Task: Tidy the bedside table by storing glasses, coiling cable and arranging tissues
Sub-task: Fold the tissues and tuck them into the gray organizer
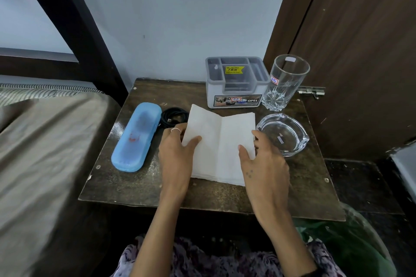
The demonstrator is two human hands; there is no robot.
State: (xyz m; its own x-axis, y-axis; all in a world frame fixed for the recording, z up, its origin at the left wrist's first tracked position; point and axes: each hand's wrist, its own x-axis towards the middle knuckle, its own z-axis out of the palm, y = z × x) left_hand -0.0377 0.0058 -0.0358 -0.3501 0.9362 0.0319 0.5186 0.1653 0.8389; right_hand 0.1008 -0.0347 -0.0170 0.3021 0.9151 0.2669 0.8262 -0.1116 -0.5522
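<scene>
Tissues [221,148] sit mid-table as a white stack, opened like a book with a crease down the centre, near edge slightly uneven. We see the left hand [177,155] pinching the stack's left edge, thumb on top and fingers curled under; the right hand [262,159] holds the right edge the same way, thumb pressed on top. Both hands gripping tissues, neither free.

We judge tissues as the step in hand, not finished: the stack is not squared or placed, and the grey organiser [236,83] behind it shows empty compartments, so it may be the destination, we cannot confirm.

The black cable [173,117] lies coiled just left of the stack, partly hidden by tissue and the left hand; looks done. The blue glasses case [136,137] lies shut beside the cable; a dark shape shows through the lid, so glasses likely stored, cannot be certain.

Right side of the bedside table [202,195]: glass tumbler [284,83] upright beside the organiser, glass ashtray [283,134] touching or just beside the right hand's fingers
</scene>
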